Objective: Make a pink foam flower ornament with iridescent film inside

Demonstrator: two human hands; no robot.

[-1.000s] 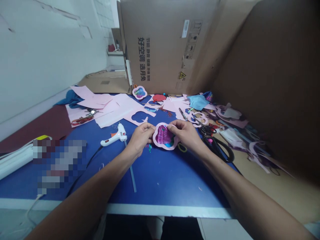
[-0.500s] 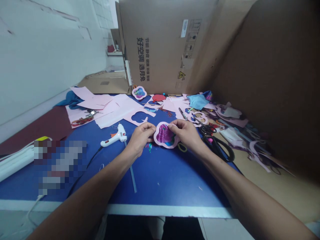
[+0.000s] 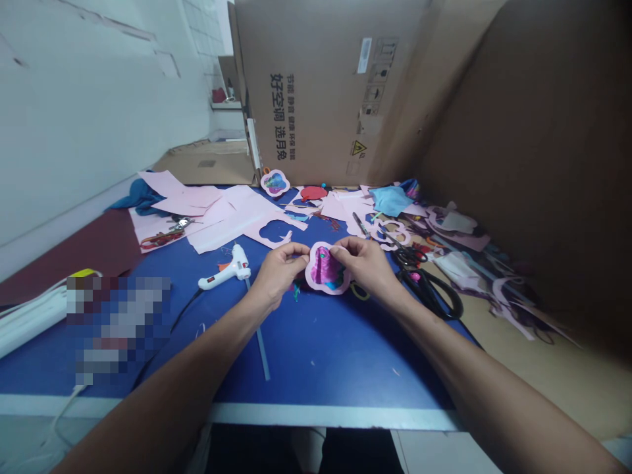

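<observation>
Both my hands hold a pink-edged paper cut-out [image 3: 326,268] with a magenta and teal print, shaped like a cloud. My left hand [image 3: 279,273] pinches its left edge, and my right hand [image 3: 365,266] pinches its right edge. The cut-out is raised a little above the blue table [image 3: 316,355]. A white hot glue gun [image 3: 230,270] lies just left of my left hand. A thin translucent glue stick [image 3: 259,336] runs on the table below that hand. Black-handled scissors [image 3: 429,293] lie right of my right hand.
Pink paper sheets [image 3: 222,220] cover the table's far left, and one has a cloud-shaped hole [image 3: 275,230]. Paper scraps pile up at the far right. A cardboard box [image 3: 320,92] stands behind the table. The table's near edge [image 3: 320,416] runs below my forearms.
My hands have come slightly closer together and turned the cut-out a little, so it looks narrower. The objects on the table have not moved.
</observation>
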